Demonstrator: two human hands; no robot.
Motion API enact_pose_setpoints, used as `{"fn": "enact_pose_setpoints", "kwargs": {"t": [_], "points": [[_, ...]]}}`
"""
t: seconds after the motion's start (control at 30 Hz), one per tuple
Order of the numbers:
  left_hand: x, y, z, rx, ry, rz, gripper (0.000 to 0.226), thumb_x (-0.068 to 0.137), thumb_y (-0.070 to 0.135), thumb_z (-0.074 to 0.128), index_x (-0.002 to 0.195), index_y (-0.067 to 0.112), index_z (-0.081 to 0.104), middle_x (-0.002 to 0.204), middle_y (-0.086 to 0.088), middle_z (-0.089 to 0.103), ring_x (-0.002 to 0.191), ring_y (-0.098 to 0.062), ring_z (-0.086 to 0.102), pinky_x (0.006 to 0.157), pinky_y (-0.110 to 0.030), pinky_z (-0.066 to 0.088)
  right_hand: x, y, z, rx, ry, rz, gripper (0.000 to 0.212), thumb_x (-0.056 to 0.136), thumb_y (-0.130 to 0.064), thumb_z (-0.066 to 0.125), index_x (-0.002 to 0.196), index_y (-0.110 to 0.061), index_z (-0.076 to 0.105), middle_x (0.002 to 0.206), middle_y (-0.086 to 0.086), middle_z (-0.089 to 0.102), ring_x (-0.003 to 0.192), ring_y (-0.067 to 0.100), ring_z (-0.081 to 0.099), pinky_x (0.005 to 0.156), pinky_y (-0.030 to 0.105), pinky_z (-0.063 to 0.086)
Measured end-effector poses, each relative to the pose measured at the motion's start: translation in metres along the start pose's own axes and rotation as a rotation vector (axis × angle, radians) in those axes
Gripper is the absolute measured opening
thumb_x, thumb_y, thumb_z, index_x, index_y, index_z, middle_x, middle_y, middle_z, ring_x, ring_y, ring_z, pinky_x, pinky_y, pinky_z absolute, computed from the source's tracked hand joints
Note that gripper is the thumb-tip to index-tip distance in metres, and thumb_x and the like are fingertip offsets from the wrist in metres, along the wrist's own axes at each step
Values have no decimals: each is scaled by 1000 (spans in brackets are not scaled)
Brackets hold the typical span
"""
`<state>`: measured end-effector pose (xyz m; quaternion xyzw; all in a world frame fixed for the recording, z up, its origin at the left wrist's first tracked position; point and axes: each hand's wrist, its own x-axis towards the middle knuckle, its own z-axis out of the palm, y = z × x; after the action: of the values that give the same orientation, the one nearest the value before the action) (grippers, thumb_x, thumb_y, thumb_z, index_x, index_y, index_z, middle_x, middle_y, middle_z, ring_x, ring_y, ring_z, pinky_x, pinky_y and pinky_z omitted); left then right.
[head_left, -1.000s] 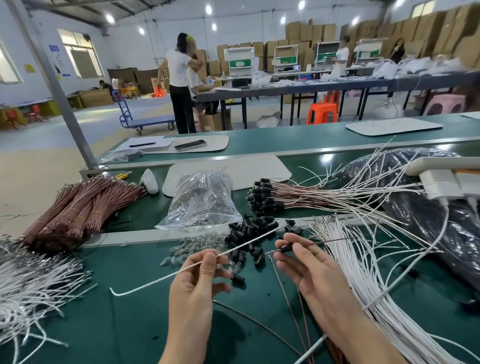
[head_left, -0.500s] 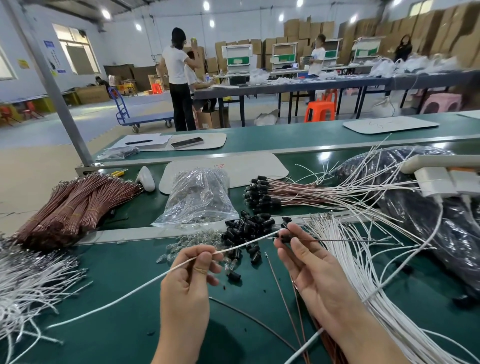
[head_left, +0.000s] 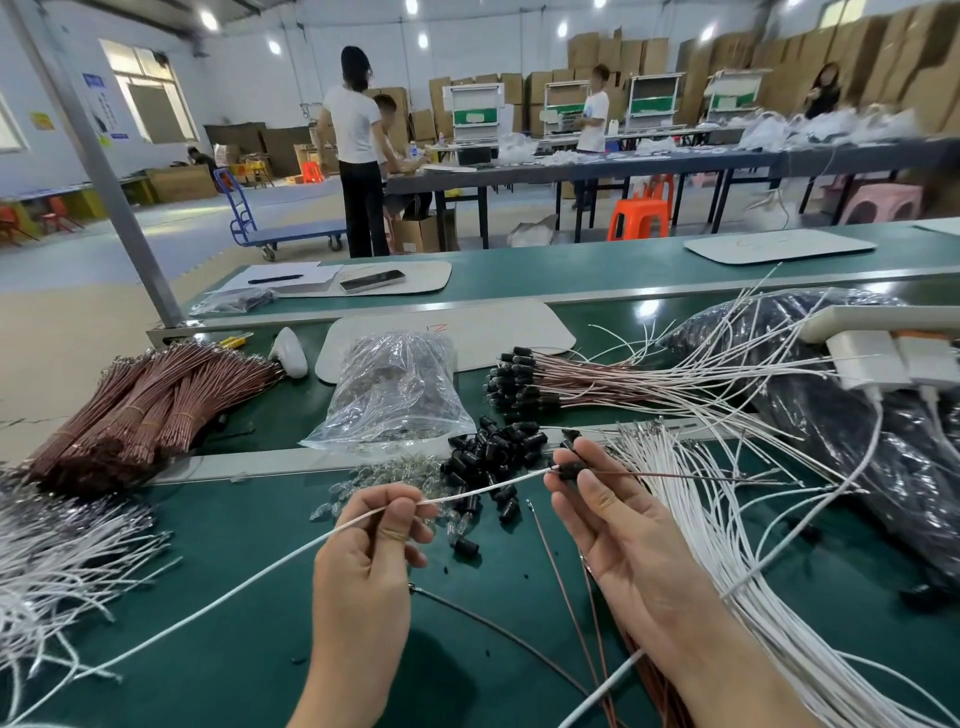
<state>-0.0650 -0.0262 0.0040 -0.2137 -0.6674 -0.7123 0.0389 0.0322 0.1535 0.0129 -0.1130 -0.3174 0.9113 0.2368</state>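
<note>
The left hand (head_left: 370, 548) pinches a white wire (head_left: 483, 487). The wire's right tip meets a small black cap (head_left: 572, 471), pinched just right of it by the right hand (head_left: 623, 535).

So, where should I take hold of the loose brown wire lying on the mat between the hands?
Probably just behind its metal tip, pinching from above. The brown wire lies flat on the green mat and that far end is free; nearer the body it runs among other wires under the right hand, which holds a black cap. The left hand holds a white wire.
</note>
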Motion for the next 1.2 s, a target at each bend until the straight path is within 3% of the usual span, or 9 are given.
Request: {"fn": "enact_pose_setpoints", "kwargs": {"t": [0.17,0.37,0.73,0.93,1.03,1.2], "points": [[-1,0,0,-1,-14,-16,18,93,30,54,85,31,70,85,-3,73,69,-12,64,60,-22,53,0,-1,0,17,19,1,28,83,-3,64,107,-7,78,118,18,72,97,26,75,76,27,62],[-3,-3,1,5,-23,-16,24,93,29,54,92,8,68,85,4,73,68,-12,64,60,-24,55,-1,1,0,44,-7,40,35,86,-1,61,120,-3,70,119,22,71,99,31,74,78,33,63],[-8,-1,11,-48,-78,-69,22,90,28,59,95,10,70,85,-5,75,68,-16,66,58,-27,55,-3,7,3,-7,-37,48,41,86,-3,63,127,-5,65,122,17,71,96,27,75,75,30,62],[-12,-1,15,-80,-117,-103,19,85,30,65,90,16,77,81,-7,75,67,-14,67,58,-24,55,-4,16,9,-136,-81,100,29,81,-4,67,108,-9,76,120,19,71,96,29,75,73,30,61],[-17,1,19,-76,-164,-106,14,83,31,67,90,27,78,78,-7,75,66,-13,66,57,-21,54,-7,28,12,-298,-134,121,24,78,-11,72,99,-17,80,117,14,74,103,29,73,77,31,60],[-17,-1,19,-104,-184,-153,14,85,33,66,92,29,78,76,-12,73,69,-17,67,59,-25,56,-8,30,11,-445,-146,101,34,75,-28,79,108,-20,79,108,12,76,99,23,73,82,32,59]]}}
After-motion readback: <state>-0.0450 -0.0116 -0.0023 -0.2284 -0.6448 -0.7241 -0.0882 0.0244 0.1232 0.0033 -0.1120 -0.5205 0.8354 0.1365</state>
